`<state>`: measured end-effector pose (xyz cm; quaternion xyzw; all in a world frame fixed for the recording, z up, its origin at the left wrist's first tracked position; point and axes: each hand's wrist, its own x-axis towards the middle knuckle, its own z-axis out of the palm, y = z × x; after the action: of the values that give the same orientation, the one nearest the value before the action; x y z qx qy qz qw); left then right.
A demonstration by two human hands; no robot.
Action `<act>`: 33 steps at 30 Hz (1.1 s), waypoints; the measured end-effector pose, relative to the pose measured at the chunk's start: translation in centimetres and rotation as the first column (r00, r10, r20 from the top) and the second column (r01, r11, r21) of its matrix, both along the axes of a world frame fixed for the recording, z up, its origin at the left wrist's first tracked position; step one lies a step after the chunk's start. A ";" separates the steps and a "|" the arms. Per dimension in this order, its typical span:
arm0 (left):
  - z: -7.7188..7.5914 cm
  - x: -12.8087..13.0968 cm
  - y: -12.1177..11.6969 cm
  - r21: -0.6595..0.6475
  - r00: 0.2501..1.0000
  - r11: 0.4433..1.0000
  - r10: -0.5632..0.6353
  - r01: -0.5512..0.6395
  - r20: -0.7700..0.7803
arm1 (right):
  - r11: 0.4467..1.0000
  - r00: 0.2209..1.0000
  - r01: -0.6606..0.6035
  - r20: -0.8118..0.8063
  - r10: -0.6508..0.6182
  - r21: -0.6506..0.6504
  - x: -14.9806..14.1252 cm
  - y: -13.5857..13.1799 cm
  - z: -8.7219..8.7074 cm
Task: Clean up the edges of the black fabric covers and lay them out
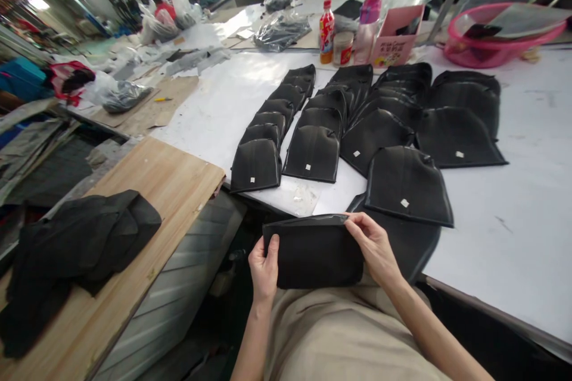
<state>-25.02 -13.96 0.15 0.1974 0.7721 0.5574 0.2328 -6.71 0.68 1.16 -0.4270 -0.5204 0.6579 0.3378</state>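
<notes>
Above my lap I hold a black leather-like panel [317, 256] with a folded top edge. My left hand [264, 268] grips its left side, thumb on the front face. At the top right corner, my right hand [373, 244] pinches the edge between thumb and fingers. Just beyond, a black piece with a small white sticker [406, 181] lies over another black piece [402, 241] at the table's front edge. Several overlapping rows of similar black pieces [255, 164] spread across the white table [513, 232], some with white stickers.
A wooden board [179, 184] on the left bears crumpled black material [84, 244]. At the back stand a red-labelled drink bottle [326, 33], a jar [343, 49], a pink-capped bottle [367, 27], a pink box [395, 41] and a pink basin [491, 50]. A yellow cutter [163, 99] lies far left.
</notes>
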 end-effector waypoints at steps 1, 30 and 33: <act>0.0 0.1 0.0 0.007 1.000 1.000 0.010 -0.010 0.020 | 1.000 1.000 0.012 0.001 -0.012 -0.017 0.0 0.1 0.1; -0.1 1.2 0.1 0.142 0.944 0.986 0.040 -0.092 0.328 | 0.990 0.991 0.134 -0.018 -0.135 -0.038 -0.1 -0.3 0.3; -0.3 1.3 0.0 0.160 0.936 0.983 0.025 -0.086 0.352 | 0.991 0.991 0.136 -0.005 -0.136 -0.005 0.0 -0.4 0.1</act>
<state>-23.74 -13.95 -0.17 0.0931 0.6725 0.6549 0.3319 -6.69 0.32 1.25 -0.4605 -0.4878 0.6357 0.3819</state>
